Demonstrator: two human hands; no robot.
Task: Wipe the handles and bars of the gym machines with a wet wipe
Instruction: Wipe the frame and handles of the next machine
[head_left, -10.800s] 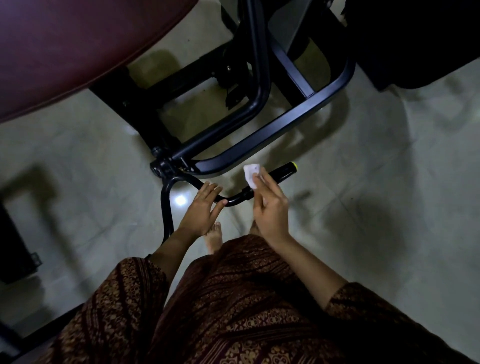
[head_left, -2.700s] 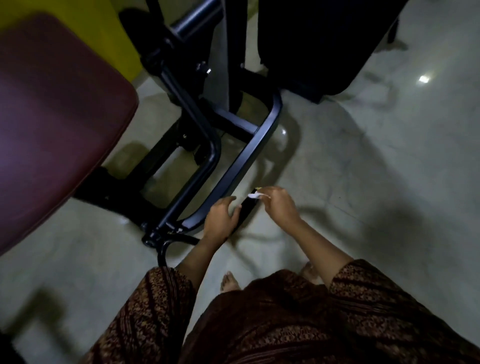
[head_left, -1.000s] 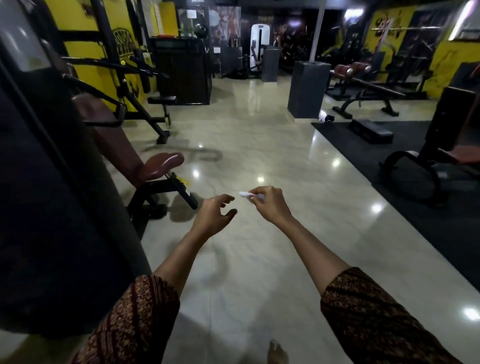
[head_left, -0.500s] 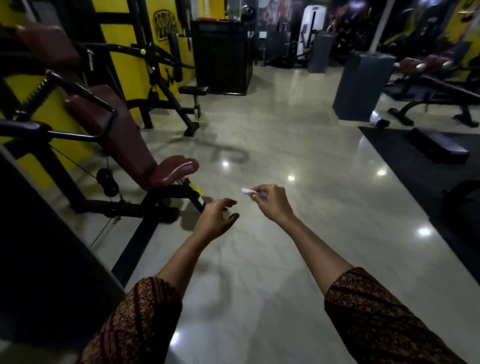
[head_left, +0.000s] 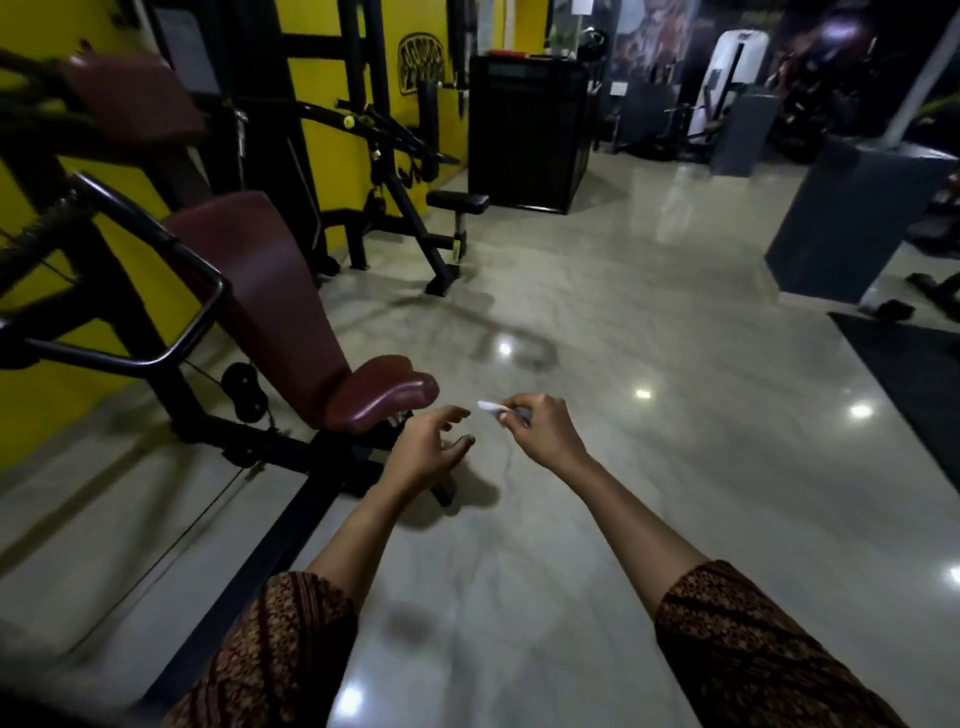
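wet wipe (head_left: 491, 407): pinched at the right hand's (head_left: 540, 431) fingertips, in the air above the floor (head_left: 649, 338) | left hand (head_left: 428, 447): just beside it, fingers loosely curled, holding nothing | maroon seat (head_left: 382, 392) of a black-framed machine: near, left of both hands

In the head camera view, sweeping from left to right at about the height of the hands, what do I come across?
curved black handle bar → maroon seat pad → left hand, empty → wet wipe → right hand, pinching the wipe → black floor mat
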